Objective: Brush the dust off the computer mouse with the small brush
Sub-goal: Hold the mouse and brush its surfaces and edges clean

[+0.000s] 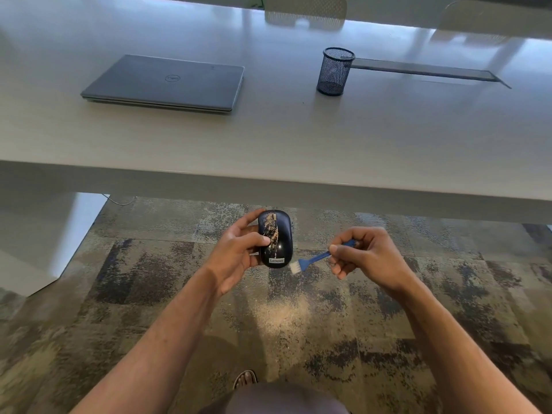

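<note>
The pale surface (298, 138) carries a closed laptop (167, 83) and, well apart to its right, an upright mesh pen cup (334, 71). Nearer the camera, over patterned carpet (149, 279), the left hand (239, 249) grips the dark computer mouse (277, 243) (tan dust streaks its top). The right hand (367, 255) pinches the small blue brush (313, 258), bristles just beside the mouse's near right edge.
</note>
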A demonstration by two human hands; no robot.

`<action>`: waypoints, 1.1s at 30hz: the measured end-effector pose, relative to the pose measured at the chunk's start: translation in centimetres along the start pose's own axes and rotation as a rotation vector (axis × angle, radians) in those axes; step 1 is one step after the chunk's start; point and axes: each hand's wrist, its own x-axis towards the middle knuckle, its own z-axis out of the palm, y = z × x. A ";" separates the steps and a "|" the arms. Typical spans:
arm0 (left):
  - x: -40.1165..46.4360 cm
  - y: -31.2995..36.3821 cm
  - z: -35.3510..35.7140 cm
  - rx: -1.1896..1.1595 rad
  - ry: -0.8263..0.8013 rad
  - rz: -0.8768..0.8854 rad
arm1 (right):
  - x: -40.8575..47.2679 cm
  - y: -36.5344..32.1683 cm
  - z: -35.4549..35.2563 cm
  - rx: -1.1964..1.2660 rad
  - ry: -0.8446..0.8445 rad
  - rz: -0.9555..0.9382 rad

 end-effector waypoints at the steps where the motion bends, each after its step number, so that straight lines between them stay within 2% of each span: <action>1: 0.0 0.0 0.0 0.003 0.002 0.000 | 0.0 -0.1 -0.3 0.005 -0.002 0.003; 9: 0.0 -0.1 0.1 0.035 -0.032 -0.001 | 1.7 -2.4 -1.2 0.209 0.098 -0.097; 17: -0.1 -0.4 0.3 0.055 -0.053 0.014 | 5.2 -2.7 1.4 0.230 0.272 -0.062; 33: -0.9 -0.2 0.6 0.064 -0.074 0.089 | 8.4 -2.7 5.7 0.055 0.227 0.089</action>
